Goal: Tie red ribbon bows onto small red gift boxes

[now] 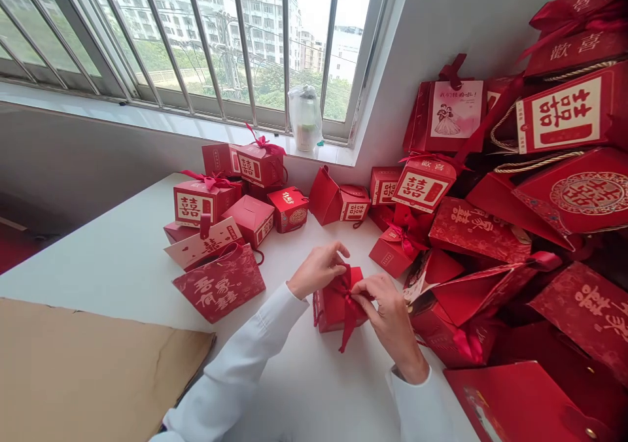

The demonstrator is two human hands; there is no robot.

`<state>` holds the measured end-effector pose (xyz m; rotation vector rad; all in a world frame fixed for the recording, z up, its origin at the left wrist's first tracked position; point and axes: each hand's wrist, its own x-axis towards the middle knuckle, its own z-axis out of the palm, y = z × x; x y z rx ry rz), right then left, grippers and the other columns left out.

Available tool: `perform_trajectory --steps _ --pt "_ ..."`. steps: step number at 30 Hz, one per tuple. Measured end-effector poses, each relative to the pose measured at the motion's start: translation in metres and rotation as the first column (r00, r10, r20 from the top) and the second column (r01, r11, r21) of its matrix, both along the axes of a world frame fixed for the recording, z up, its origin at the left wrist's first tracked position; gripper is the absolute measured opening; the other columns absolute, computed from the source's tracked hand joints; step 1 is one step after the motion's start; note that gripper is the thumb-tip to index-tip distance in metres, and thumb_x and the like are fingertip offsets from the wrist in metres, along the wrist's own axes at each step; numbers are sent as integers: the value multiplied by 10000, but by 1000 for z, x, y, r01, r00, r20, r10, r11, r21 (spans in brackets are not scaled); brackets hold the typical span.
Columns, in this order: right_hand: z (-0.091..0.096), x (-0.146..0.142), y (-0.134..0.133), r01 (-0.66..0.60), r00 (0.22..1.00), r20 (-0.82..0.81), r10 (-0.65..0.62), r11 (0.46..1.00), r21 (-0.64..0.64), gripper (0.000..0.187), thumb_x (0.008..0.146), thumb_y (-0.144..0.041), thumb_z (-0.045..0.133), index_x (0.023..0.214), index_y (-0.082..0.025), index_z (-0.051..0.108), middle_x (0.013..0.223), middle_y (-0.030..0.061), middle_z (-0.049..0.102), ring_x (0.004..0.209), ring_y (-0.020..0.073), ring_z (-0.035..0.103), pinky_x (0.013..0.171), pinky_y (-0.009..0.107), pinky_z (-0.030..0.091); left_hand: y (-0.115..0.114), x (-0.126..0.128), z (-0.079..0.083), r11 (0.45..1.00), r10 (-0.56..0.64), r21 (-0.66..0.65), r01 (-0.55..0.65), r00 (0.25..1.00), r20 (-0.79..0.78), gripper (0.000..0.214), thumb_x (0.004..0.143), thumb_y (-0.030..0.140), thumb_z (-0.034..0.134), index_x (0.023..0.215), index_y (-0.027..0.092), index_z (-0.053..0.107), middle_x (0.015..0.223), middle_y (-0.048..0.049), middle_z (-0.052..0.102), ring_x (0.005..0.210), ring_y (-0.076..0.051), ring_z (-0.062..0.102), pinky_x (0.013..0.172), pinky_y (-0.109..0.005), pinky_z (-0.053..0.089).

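Observation:
A small red gift box (pixel 330 308) sits on the white table (pixel 122 259) in front of me. A red ribbon (pixel 349 311) runs over its top and hangs down its front. My left hand (pixel 316 269) pinches the ribbon at the box's top left. My right hand (pixel 390 314) pinches the ribbon from the right side. Both hands are closed on the ribbon, fingertips nearly touching above the box. White sleeves cover both forearms.
Several small red boxes (pixel 252 220) and a flat red bag (pixel 220 285) lie behind on the left. A tall heap of red bags and boxes (pixel 530 220) fills the right. Brown cardboard (pixel 88 363) lies at the near left. A wrapped jar (pixel 305 118) stands on the windowsill.

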<state>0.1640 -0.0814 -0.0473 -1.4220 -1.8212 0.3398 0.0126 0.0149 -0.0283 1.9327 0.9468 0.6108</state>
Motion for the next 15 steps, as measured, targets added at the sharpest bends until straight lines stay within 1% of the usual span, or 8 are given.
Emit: perform_trajectory --steps 4,5,7,9,10,13,15 --pt "-3 2 1 37 999 3 -37 999 35 135 897 -212 493 825 -241 603 822 33 638 840 214 527 709 333 457 -1 0 2 1000 1 12 -1 999 -32 191 799 127 473 977 185 510 723 10 644 675 -124 591 651 -231 464" --pt "-4 3 1 47 999 -1 -47 998 33 117 895 -217 500 849 -242 604 838 34 639 849 216 531 713 333 459 -1 0 4 1000 -6 31 7 999 -39 205 808 132 467 1001 188 508 754 6 648 685 -125 586 654 -232 460" --pt "-5 4 1 68 998 -15 -67 997 26 89 883 -218 522 906 -240 605 872 38 638 861 217 537 719 332 464 -1 -2 9 993 -29 112 35 998 -54 189 821 172 494 1004 195 535 864 -12 648 762 -137 578 691 -238 450" --pt "-5 5 1 74 997 -21 -73 997 16 97 875 -217 536 934 -234 611 885 40 639 855 215 539 720 330 464 -2 -3 14 973 -84 206 101 993 -87 119 825 246 549 924 201 598 926 -18 636 853 -158 562 767 -256 427" --pt "-5 5 1 71 997 -19 -71 997 12 100 877 -221 535 931 -231 620 877 41 641 847 215 538 714 329 461 -2 -3 16 962 -122 234 144 987 -109 107 819 286 581 867 201 625 913 -16 637 888 -169 554 810 -268 408" --pt "-4 5 1 60 998 -2 -60 998 -3 124 888 -244 525 865 -231 646 824 43 645 821 219 531 686 327 449 -4 -2 18 941 -202 238 239 965 -168 143 772 337 668 748 196 664 819 -14 653 925 -192 542 889 -295 348" --pt "-3 4 0 72 997 1 -72 997 -3 135 886 -244 525 834 -233 649 804 42 643 813 219 526 674 324 443 -6 1 16 940 -201 237 245 960 -195 155 733 335 712 715 187 671 817 -26 658 932 -203 537 899 -302 332"
